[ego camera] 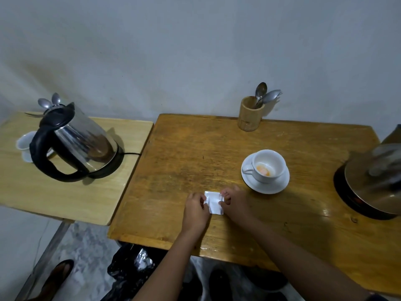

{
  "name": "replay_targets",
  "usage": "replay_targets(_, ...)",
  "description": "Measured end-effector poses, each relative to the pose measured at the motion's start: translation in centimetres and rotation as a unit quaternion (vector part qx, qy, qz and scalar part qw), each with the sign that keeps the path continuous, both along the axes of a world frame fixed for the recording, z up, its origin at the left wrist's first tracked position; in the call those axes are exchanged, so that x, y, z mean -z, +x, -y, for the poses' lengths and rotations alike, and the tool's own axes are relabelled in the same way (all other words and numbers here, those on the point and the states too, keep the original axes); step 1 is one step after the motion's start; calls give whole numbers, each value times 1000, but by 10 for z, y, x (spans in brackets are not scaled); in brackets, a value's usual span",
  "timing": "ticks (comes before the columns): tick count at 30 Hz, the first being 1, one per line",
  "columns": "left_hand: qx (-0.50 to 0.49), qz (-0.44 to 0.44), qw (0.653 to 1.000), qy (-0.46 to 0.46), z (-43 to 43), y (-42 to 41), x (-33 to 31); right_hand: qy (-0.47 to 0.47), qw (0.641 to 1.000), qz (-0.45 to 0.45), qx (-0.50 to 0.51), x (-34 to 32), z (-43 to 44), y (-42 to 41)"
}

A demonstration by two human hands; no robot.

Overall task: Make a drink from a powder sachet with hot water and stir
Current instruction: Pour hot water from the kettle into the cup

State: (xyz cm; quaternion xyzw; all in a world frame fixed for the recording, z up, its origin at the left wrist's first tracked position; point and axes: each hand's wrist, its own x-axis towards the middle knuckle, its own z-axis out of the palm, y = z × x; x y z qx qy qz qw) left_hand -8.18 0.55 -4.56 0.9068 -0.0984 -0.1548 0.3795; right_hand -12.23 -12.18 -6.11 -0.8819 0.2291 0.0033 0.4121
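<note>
A small white sachet (213, 202) is pinched between both hands just above the brown table (195, 153), near its front edge. The left hand (195, 210) has its grip clamped on the sachet's left edge, the right hand (234, 202) on its right edge. The sachet is flat, roughly rectangular and creased, with a plain white face. Just beyond the right hand, a white cup (268, 166) is set on a white saucer (265, 186); orange powder (263, 169) is seen at the cup's bottom.
</note>
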Motion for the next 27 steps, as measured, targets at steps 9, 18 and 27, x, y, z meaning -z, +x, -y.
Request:
replay_targets(9,-7,47,999,19,31,10,-27,37,998,42,16,-55,34,-11)
replay_targets(18,12,18,992,-122,115,7,-46,-53,931,281,228,-174,145,-63)
replay_targets(27,-38,-20,992,-122,160,4,-23,-180,792,311,494,-212,270,-183)
